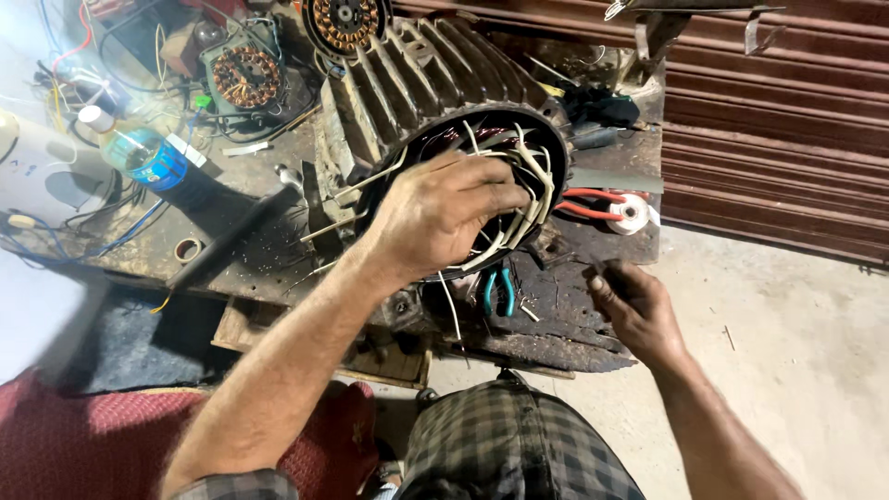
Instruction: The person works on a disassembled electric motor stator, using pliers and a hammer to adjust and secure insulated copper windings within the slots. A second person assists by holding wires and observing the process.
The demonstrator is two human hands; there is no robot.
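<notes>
My left hand (444,218) was pressed into the open mouth of the large ribbed grey metal motor housing (435,83), its fingers curled over the bundle of cream-sleeved winding leads (528,199) and gripping them against the dark copper coils inside. My right hand (634,306) hung lower and off to the right, closed loosely on a small dark object I could not make out. By my judgement the work stood at dressing and sorting the leads at the stator's end; the next move called for a steady grip on the bundle while the free hand brought in a tool or tie. The green-handled pliers (500,289) lay on the grimy desk (565,343) just below my left hand, between the two hands. A roll of white tape (632,215) with red sleeved wires (593,202) sat beyond my right hand, and a smaller wound copper stator (246,78) rested well off beyond my left.
</notes>
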